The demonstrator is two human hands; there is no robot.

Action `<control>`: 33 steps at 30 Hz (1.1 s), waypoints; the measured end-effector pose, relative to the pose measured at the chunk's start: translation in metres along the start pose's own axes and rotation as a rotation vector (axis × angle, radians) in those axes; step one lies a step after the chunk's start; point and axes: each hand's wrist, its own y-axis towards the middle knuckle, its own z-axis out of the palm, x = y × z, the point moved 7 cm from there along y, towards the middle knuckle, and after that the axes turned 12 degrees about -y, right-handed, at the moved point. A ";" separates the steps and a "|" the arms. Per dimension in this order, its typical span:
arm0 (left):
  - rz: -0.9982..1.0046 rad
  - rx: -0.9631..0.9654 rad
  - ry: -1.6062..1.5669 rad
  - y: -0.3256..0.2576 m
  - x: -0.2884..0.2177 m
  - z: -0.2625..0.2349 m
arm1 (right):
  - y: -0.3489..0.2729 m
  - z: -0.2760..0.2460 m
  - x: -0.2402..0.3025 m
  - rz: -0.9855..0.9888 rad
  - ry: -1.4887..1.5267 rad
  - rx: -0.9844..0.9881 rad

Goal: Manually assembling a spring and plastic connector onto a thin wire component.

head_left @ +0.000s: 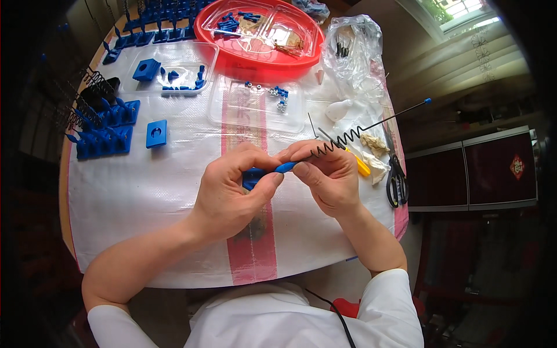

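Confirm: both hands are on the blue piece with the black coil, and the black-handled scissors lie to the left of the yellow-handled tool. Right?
Not quite: the black-handled scissors lie to the right of the yellow-handled tool, as the head view shows. The left hand and right hand are both on the blue piece with the black coil.
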 end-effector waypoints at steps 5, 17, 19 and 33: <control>-0.003 0.001 0.003 0.000 0.000 0.000 | 0.000 0.000 -0.001 0.007 0.006 0.001; 0.019 0.012 0.015 0.001 0.000 0.000 | -0.001 -0.001 -0.001 0.011 -0.003 -0.013; 0.013 0.009 0.010 0.001 0.000 0.000 | -0.001 0.000 -0.001 -0.002 0.009 -0.004; -0.092 0.029 -0.017 0.001 0.007 -0.002 | -0.002 -0.002 0.001 -0.015 -0.071 -0.018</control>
